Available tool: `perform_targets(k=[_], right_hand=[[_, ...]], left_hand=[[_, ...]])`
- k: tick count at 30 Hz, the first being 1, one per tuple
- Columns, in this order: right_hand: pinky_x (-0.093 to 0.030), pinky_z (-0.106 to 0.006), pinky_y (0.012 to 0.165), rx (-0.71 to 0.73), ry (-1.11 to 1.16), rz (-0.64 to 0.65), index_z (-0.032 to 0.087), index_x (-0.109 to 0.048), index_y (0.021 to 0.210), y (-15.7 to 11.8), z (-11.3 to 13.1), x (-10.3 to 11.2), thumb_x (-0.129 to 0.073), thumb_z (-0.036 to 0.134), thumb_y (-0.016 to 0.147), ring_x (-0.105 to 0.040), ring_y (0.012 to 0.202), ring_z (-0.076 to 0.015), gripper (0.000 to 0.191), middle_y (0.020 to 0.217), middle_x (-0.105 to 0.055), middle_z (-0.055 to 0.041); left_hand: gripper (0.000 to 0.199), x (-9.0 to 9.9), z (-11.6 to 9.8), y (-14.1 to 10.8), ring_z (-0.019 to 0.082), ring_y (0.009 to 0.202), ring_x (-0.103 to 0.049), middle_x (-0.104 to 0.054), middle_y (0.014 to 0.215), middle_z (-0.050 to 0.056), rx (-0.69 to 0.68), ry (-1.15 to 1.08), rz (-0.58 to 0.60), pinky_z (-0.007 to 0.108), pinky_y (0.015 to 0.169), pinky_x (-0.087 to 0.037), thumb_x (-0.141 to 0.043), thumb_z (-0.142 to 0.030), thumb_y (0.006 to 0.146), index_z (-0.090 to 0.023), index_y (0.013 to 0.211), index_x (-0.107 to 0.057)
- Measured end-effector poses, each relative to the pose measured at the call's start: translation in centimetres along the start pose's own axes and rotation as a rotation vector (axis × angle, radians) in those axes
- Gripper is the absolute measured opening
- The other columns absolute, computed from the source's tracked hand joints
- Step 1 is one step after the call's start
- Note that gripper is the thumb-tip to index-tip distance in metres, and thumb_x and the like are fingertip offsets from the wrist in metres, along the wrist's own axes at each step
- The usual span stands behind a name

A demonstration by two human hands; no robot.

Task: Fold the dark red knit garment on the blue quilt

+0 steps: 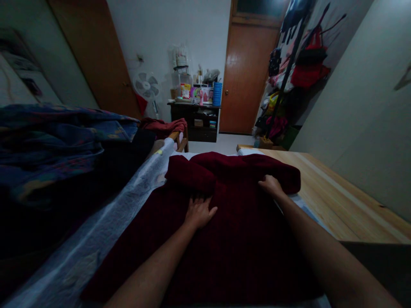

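A dark red garment point(237, 231) lies spread over a white-covered surface, its upper part folded over at the left and right. My left hand point(199, 210) rests flat on it with fingers spread, the fingertips by the edge of the left fold. Near the right fold, my right hand point(271, 185) has its fingers curled together on the red cloth and grips it. The cloth's near end runs down to the bottom of the view.
Patterned blue cloth point(64, 141) is piled at the left. A wooden board point(346, 192) extends along the right. Farther back are a fan point(147, 85), a dark cabinet point(192, 124), a door point(245, 77) and hanging bags point(310, 64).
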State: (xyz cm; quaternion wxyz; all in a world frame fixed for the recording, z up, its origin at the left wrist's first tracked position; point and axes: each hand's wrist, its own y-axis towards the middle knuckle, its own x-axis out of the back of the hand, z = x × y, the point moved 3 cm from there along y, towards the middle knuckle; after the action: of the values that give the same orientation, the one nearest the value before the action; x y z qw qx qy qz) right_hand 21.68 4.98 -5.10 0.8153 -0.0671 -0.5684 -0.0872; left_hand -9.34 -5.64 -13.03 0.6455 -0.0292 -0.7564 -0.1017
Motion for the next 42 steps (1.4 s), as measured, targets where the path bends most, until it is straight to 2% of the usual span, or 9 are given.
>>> perform_targets(k=[6,8,14,20,25,29,33,38,42], right_hand=[[-0.04,-0.024,0.069,0.052,0.033,-0.144,0.017,-0.057,0.1,0.3,-0.5,0.2,-0.054,0.02,0.08,-0.062,0.084,-0.019,0.021,0.094,-0.067,-0.0082],[-0.042,-0.024,0.072,0.04,0.033,-0.159,0.016,-0.056,0.105,0.3,-0.8,-0.2,-0.057,0.024,0.081,-0.062,0.089,-0.0201,0.025,0.098,-0.067,-0.0096],[-0.047,-0.031,0.073,-0.011,-0.161,-0.061,0.018,-0.063,0.102,-0.4,-0.7,-0.7,-0.056,0.041,0.086,-0.065,0.096,-0.0264,0.03,0.104,-0.068,-0.0153],[-0.048,-0.036,0.075,-0.057,-0.16,0.016,0.015,-0.067,0.098,0.4,-0.5,-0.6,-0.052,0.056,0.085,-0.065,0.097,-0.0313,0.045,0.105,-0.067,-0.0202],[-0.047,-0.032,0.072,-0.05,0.085,0.006,0.01,-0.069,0.089,2.6,0.0,-0.7,-0.051,0.053,0.087,-0.065,0.091,-0.0292,0.047,0.095,-0.069,-0.0194],[-0.044,-0.027,0.06,-0.082,0.16,-0.021,0.008,-0.069,0.082,3.8,0.3,-1.0,-0.045,0.042,0.092,-0.065,0.072,-0.0231,0.043,0.076,-0.068,-0.0136],[-0.041,-0.026,0.054,-0.116,0.191,-0.069,0.009,-0.068,0.077,4.7,0.1,-0.6,-0.057,0.033,0.085,-0.062,0.062,-0.0208,0.028,0.061,-0.063,-0.0085],[-0.047,-0.031,0.065,-0.147,0.12,-0.162,0.012,-0.069,0.088,5.0,0.0,0.1,-0.06,0.038,0.083,-0.065,0.082,-0.0278,0.028,0.08,-0.068,-0.0155],[-0.049,-0.037,0.074,-0.182,0.042,-0.173,0.011,-0.069,0.096,3.9,0.2,-1.0,-0.058,0.04,0.084,-0.065,0.094,-0.0323,0.033,0.097,-0.068,-0.0232]], left_hand=[[0.062,-0.3,0.1,0.0,0.033,0.131,-0.04,-0.05,0.139,0.012,0.001,-0.013,0.004,0.057,0.109,-0.021,-0.031,-0.06,0.092,-0.028,0.144,-0.037],[0.062,-0.3,0.1,0.0,0.033,0.131,-0.04,-0.051,0.139,0.012,0.004,-0.014,0.009,0.057,0.108,-0.022,-0.032,-0.06,0.092,-0.027,0.144,-0.038],[0.056,0.2,0.0,-0.2,0.032,0.128,-0.041,-0.052,0.136,0.012,-0.008,-0.015,-0.026,0.056,0.108,-0.022,-0.031,-0.056,0.094,-0.027,0.141,-0.043],[0.038,0.9,-0.2,-0.6,0.022,0.111,-0.051,-0.058,0.122,0.006,-0.155,-0.092,-0.148,0.041,0.1,-0.039,-0.041,-0.026,0.094,-0.029,0.13,-0.054],[0.042,0.7,-0.3,-0.6,0.019,0.112,-0.054,-0.061,0.125,0.003,-0.305,-0.197,-0.155,0.034,0.101,-0.043,-0.049,-0.011,0.084,-0.023,0.124,-0.058],[0.041,0.8,-0.4,-0.7,0.019,0.112,-0.056,-0.063,0.126,0.004,-0.296,-0.214,-0.187,0.035,0.102,-0.044,-0.052,-0.015,0.082,-0.022,0.121,-0.061],[0.041,0.7,-0.5,-0.8,0.02,0.111,-0.057,-0.063,0.125,0.004,-0.279,-0.227,-0.18,0.037,0.099,-0.046,-0.052,-0.016,0.081,-0.023,0.12,-0.062],[0.039,0.7,-0.4,-0.8,0.021,0.108,-0.056,-0.062,0.125,0.004,-0.275,-0.201,-0.169,0.037,0.097,-0.045,-0.052,-0.016,0.081,-0.022,0.119,-0.062],[0.032,1.4,-0.5,-1.0,0.022,0.102,-0.055,-0.064,0.113,0.005,-0.267,-0.143,-0.15,0.035,0.089,-0.047,-0.052,-0.017,0.082,-0.023,0.112,-0.063]])
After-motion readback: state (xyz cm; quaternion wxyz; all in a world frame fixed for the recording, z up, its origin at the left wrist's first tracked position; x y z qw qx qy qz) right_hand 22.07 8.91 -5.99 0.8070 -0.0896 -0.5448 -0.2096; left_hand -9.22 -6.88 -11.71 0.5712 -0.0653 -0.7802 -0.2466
